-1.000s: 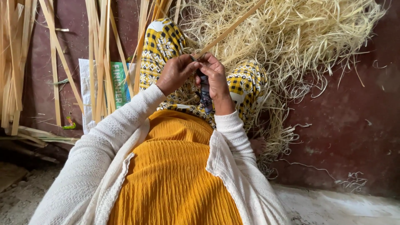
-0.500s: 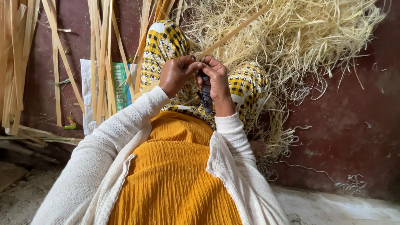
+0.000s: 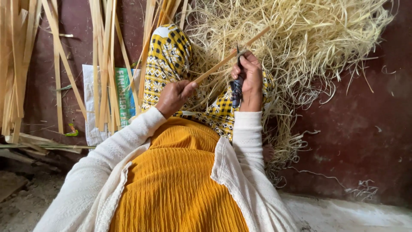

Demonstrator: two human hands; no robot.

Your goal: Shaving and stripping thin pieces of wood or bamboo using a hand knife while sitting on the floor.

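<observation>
A big heap of pale shavings (image 3: 300, 38) covers the red floor (image 3: 369, 129). Across the lap, a thin bamboo strip (image 3: 223, 60) slants upward: the left hand (image 3: 174, 96) pinches its lower end, the right hand (image 3: 248, 77) fists a dark-handled knife (image 3: 237, 88) against it.

Head view, steeply down, close.
</observation>
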